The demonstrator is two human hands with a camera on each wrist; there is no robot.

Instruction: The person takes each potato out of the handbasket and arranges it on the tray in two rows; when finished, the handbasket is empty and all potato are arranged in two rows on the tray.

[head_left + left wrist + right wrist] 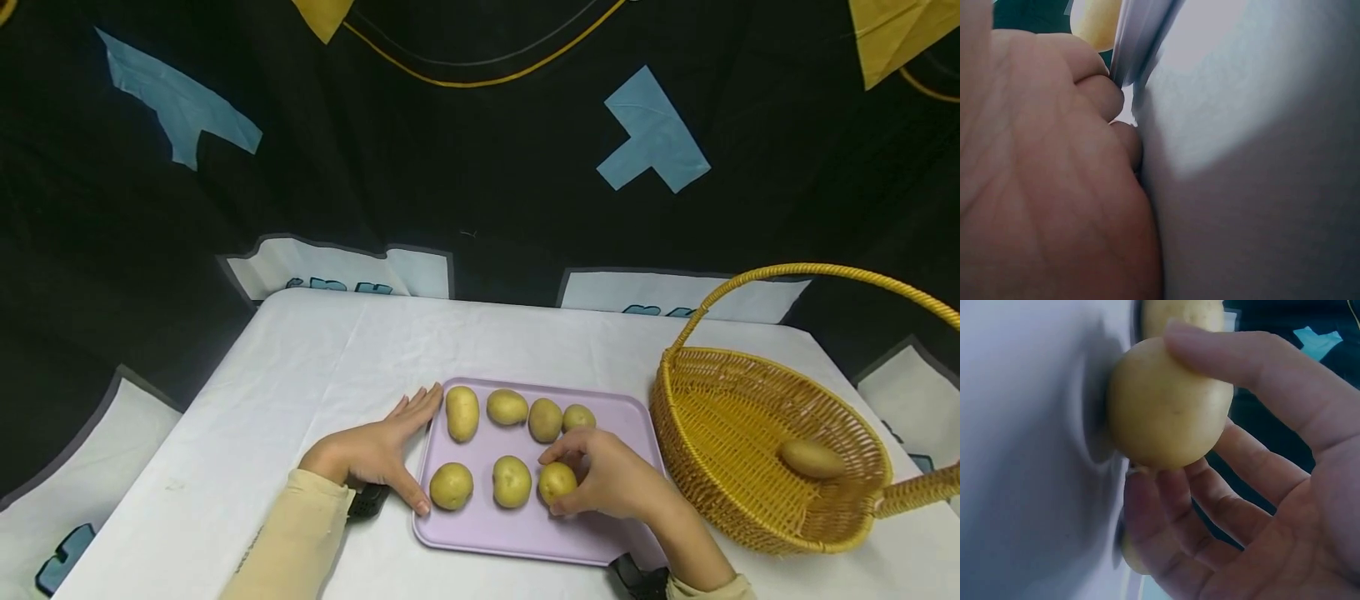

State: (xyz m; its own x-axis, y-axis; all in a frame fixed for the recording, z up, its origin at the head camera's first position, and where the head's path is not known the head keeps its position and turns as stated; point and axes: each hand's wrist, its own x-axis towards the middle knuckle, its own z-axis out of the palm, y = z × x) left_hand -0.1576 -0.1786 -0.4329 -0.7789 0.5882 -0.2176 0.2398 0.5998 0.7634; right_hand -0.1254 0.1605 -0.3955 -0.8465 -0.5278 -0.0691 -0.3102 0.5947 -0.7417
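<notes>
A lilac tray (480, 537) carries several potatoes in two rows. With thumb and fingers, my right hand (611, 475) grips the right-hand potato (557, 482) of the front row. In the right wrist view that potato (1169, 406) is close over the tray surface, thumb on one side and fingertips on the other. My left hand (382, 446) lies spread at the tray's left edge, its thumb near the front-left potato (452, 486). Another potato (512, 482) sits in the middle of the front row. The left wrist view has the palm (1054, 181) beside the tray edge (1125, 44).
To the right of the tray stands a yellow wicker basket (720, 475) with a tall arched handle (817, 269) and one potato (812, 458) inside. The back row's potatoes include a long one (462, 413) at the left. A white cloth (247, 417) covers the table.
</notes>
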